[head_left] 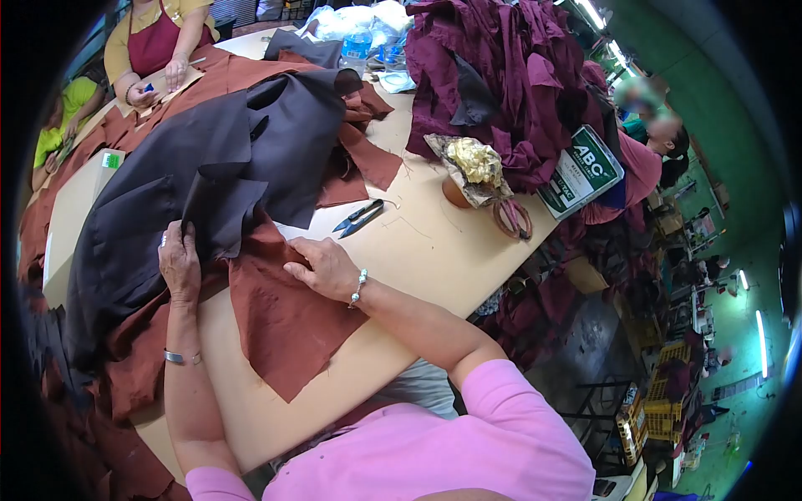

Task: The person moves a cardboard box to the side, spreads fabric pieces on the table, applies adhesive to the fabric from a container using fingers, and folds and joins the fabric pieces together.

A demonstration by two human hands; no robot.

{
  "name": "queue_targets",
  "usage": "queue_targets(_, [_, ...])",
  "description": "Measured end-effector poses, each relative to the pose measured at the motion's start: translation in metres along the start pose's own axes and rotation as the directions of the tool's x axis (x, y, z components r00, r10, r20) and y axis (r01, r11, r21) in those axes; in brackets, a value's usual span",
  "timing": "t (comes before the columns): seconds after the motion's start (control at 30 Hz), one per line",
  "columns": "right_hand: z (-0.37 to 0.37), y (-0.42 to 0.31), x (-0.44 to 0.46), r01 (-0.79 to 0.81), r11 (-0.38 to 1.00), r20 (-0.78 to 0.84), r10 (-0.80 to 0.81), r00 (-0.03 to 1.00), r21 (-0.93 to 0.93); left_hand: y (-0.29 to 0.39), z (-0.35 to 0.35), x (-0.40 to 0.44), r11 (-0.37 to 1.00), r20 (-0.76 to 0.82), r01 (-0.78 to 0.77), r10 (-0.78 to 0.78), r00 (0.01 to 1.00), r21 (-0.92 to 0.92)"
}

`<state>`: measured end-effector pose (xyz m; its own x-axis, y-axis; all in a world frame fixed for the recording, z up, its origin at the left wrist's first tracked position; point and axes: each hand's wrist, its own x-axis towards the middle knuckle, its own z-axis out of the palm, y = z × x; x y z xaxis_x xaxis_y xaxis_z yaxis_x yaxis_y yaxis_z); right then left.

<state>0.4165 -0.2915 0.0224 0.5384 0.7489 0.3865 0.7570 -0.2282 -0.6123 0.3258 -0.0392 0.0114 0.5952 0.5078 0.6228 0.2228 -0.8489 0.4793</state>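
The left fingers point(180, 250) are bent, pinching the dark cloth point(217, 200). The right fingers point(311, 260) lie a bit apart on the rust cloth point(288, 309); I can't tell if they grip it. The cloths overlap on the bench point(451, 250), so a pull could drag both. The snips point(359, 219) lie near and could snag or poke. A cup point(456, 194) could tip.

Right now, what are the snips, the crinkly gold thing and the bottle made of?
The snips look like metal, dark and smooth, with slim pointed blades. The gold thing is probably foil, because it's shiny and crumpled, though it could be coated plastic. The bottle seems to be clear plastic: it's see-through.
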Motion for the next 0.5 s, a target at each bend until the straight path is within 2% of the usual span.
queue_targets(0.13, [0.001,0.002,0.001,-0.033,0.998,0.020,0.032,0.999,0.060,-0.001,0.002,-0.001,0.999,0.022,-0.014,0.015,1.000,-0.029])
queue_targets(0.23, [-0.002,-0.001,0.002,-0.001,0.995,-0.052,0.006,0.999,0.103,-0.002,0.001,0.001,0.995,0.015,-0.027,0.029,0.999,-0.096])
queue_targets(0.33, [-0.003,0.000,0.003,-0.030,0.974,-0.036,0.039,0.999,0.223,-0.002,0.000,-0.001,0.975,-0.075,-0.065,0.050,0.996,-0.210])
queue_targets(0.5, [-0.013,-0.005,0.004,-0.109,0.854,0.080,0.079,0.994,0.508,0.014,-0.007,-0.001,0.918,-0.084,0.023,-0.061,0.995,-0.397])
